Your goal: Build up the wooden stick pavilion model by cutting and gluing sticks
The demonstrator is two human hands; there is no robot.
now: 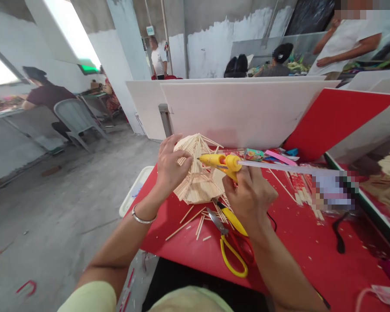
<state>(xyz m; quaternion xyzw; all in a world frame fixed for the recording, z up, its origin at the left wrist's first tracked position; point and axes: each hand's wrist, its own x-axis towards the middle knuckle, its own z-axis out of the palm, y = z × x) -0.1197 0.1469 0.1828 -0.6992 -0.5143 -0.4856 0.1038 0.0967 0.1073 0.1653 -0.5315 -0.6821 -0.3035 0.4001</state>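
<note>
A small model building of thin wooden sticks (203, 193) stands on the red tabletop, with a sloping, roof-like upper part. My left hand (172, 162) is closed at the left side of this upper part, thumb in front and fingers partly hidden behind. My right hand (251, 193) grips a yellow hot glue gun (219, 161), its nozzle pointing left at the sticks near my left thumb. From the gun's back end a long clear glue stick (289, 167) juts to the right. Below the gun lie scissors with yellow handles (232, 255) and a yellow-handled tool (234, 220).
Loose sticks (185, 225) lie in front of the model, and bundled sticks (300, 190) to the right. White boards (240, 112) and a red board (341, 121) stand behind the red table (299, 264). Several people are in the background, one seated near a grey chair (78, 119).
</note>
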